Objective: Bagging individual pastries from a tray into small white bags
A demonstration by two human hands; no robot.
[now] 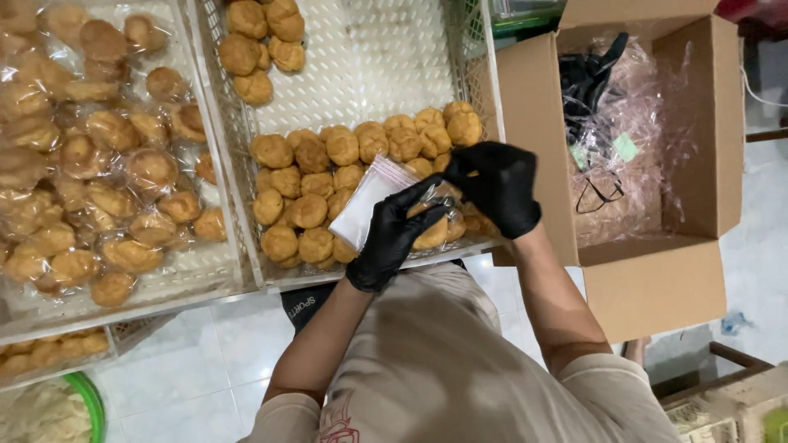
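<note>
A small clear plastic bag [371, 205] is held by the black-gloved left hand [396, 234], fingers closed on its edge, over the white perforated crate [369, 57]. The black-gloved right hand [497, 187], at three o'clock of the bag, is pinched on what seems its mouth. The mouth is best held wide and level before a round golden pastry [309, 211] is slipped in. Counted: two crates, one cardboard box [657, 287], roughly thirty-five loose pastries.

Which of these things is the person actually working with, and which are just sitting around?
In use:
left hand
right hand
clear bag
loose buns
white crate

Lying about:
bagged buns
cardboard box
green-rimmed tub
</note>
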